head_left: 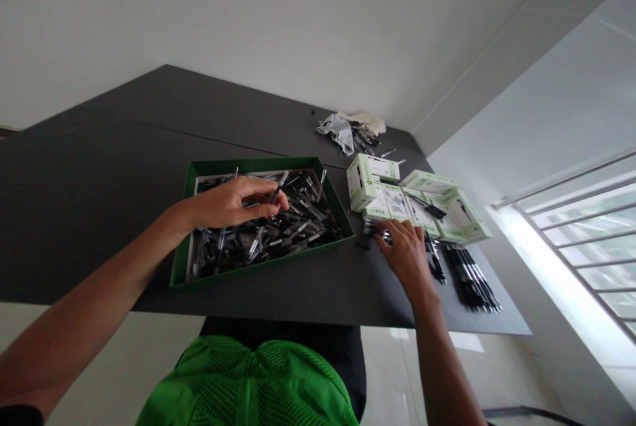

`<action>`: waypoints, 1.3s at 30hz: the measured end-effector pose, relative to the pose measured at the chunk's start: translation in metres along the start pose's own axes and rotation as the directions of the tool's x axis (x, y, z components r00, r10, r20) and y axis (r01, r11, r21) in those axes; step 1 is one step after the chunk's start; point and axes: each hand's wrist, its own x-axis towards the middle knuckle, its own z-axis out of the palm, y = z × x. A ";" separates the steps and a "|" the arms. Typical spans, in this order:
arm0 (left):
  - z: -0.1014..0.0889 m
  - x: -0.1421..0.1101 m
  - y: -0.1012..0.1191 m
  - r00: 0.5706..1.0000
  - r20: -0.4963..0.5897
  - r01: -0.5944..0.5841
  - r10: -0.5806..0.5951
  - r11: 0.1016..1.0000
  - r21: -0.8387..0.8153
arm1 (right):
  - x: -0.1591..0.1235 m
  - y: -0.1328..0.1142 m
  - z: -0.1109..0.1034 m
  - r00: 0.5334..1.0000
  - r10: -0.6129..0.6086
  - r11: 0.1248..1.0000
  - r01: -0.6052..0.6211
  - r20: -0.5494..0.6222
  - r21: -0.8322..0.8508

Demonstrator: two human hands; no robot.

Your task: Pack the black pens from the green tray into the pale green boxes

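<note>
From here, the left hand (238,202) holds a pen (281,183) above the green tray (258,164), fingers narrow around it; it looks light, stiff and slick, best pinched mid-barrel, while the right hand (405,250) curls low at the worktop (308,295), its grip I can't tell

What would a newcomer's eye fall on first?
Probably the bright green mesh garment, low in the picture. Next, the green tray heaped with loose pens, the left hand above it holding a pen. Right of the tray, pale boxes sit near the right hand.
</note>
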 end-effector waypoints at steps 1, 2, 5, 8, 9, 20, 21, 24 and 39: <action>0.000 0.000 0.000 1.000 0.001 0.000 0.000 1.000 0.000 | -0.001 0.000 0.001 1.000 -0.006 1.000 0.006 -0.005 -0.001; 0.000 0.000 0.000 1.000 0.001 0.001 -0.001 1.000 0.000 | -0.001 0.000 0.002 1.000 -0.010 1.000 0.010 -0.009 -0.002; 0.000 -0.001 -0.001 1.000 0.004 0.010 -0.010 1.000 0.001 | -0.001 -0.001 0.002 0.999 -0.006 1.000 0.007 -0.047 0.017; 0.000 -0.001 -0.002 1.000 0.016 0.015 -0.015 1.000 -0.001 | 0.004 -0.006 -0.011 0.988 0.048 0.992 -0.031 -0.145 0.122; 0.000 -0.001 -0.002 1.000 0.021 0.014 -0.014 1.000 0.002 | 0.008 -0.009 -0.019 0.979 0.079 0.983 -0.046 -0.189 0.175; -0.001 0.001 0.000 0.997 0.040 -0.068 0.067 0.997 0.038 | 0.085 -0.096 -0.104 0.943 -0.101 0.799 0.268 -0.318 0.539; -0.001 0.001 0.000 0.997 0.042 -0.072 0.070 0.997 0.033 | 0.090 -0.101 -0.105 0.936 -0.138 0.787 0.301 -0.323 0.539; 0.000 0.002 -0.001 0.996 0.040 -0.082 0.081 0.996 0.019 | 0.100 -0.109 -0.107 0.921 -0.204 0.756 0.365 -0.333 0.544; 0.000 0.002 -0.001 0.992 0.051 -0.113 0.112 0.993 0.015 | 0.111 -0.111 -0.110 0.922 -0.246 0.708 0.382 -0.299 0.595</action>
